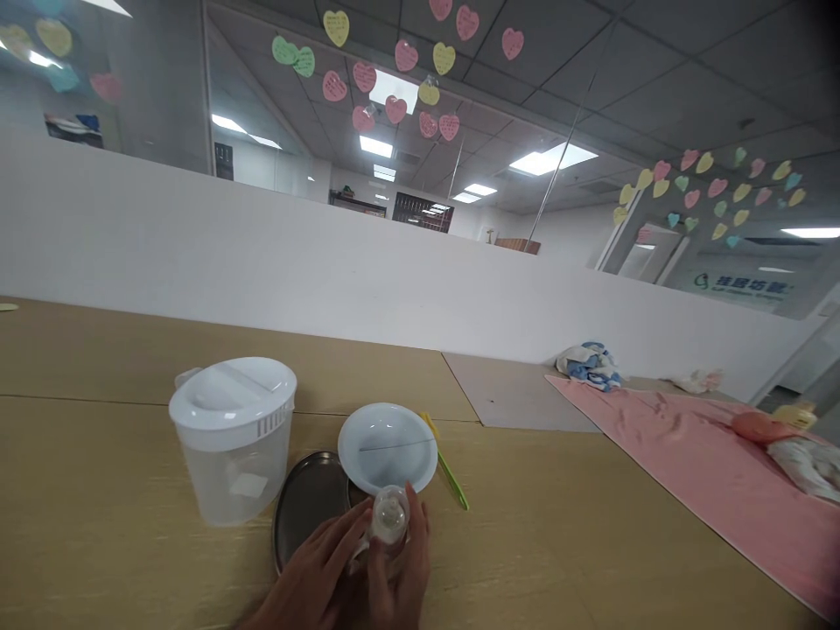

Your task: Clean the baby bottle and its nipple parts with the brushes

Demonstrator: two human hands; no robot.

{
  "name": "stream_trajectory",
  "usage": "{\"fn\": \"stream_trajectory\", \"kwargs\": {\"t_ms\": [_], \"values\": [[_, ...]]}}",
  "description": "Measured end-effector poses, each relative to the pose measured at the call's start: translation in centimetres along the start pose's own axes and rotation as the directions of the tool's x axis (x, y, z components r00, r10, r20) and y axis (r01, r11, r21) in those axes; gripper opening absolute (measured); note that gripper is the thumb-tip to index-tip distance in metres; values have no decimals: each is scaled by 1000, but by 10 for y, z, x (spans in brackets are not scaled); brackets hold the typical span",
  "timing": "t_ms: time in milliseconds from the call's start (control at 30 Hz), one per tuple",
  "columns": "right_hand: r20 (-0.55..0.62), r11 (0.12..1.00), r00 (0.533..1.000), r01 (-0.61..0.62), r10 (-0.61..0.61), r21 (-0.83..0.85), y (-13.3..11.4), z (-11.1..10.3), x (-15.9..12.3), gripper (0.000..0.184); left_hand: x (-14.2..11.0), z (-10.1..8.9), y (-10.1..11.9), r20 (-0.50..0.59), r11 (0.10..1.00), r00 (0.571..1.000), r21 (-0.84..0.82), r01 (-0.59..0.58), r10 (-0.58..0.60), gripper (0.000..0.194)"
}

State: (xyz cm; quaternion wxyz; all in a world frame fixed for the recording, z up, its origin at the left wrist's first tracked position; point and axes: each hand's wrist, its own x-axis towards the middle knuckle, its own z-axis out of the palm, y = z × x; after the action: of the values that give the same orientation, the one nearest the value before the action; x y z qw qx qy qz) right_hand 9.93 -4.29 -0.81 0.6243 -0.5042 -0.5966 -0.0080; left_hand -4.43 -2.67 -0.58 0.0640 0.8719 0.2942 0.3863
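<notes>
Near the table's front edge I hold a clear baby bottle [390, 518] with a teat at its top, seen from above. My right hand [402, 569] wraps round it, thumb in front and fingers on the right side. From the left, my left hand [321, 564] presses its fingers against the bottle's side. Both hands are closed on it, and its lower part is hidden. Just behind is a white bowl [358, 468]. A dark round metal tray [308, 503] lies to the left, partly under my left hand.
A clear bucket with a white lid [233, 437] stands at the left. Right of the bowl lies a green and yellow brush-like stick [452, 477]. A pink cloth [696, 464] covers the right side, with a blue and white cloth [591, 366] behind it. A white wall [328, 271] runs along the back.
</notes>
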Motion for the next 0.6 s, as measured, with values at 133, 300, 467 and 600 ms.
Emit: {"fn": "stream_trajectory", "kwargs": {"t_ms": [133,300,467,600], "values": [[3,1000,1000,8,-8,-14,1,-3,3,49,3,-2,8,-10,1000,1000,-9,12,-12,78],[-12,997,998,58,-58,-42,0,-2,5,49,2,-1,13,-32,997,997,-2,73,-73,78],[-1,991,996,93,-94,-92,-1,-3,9,49,-2,5,3,-1,999,1000,52,7,-7,82],[28,982,991,131,-128,-140,-3,-5,12,48,-4,8,0,-1,999,1000,54,-2,2,83]]}}
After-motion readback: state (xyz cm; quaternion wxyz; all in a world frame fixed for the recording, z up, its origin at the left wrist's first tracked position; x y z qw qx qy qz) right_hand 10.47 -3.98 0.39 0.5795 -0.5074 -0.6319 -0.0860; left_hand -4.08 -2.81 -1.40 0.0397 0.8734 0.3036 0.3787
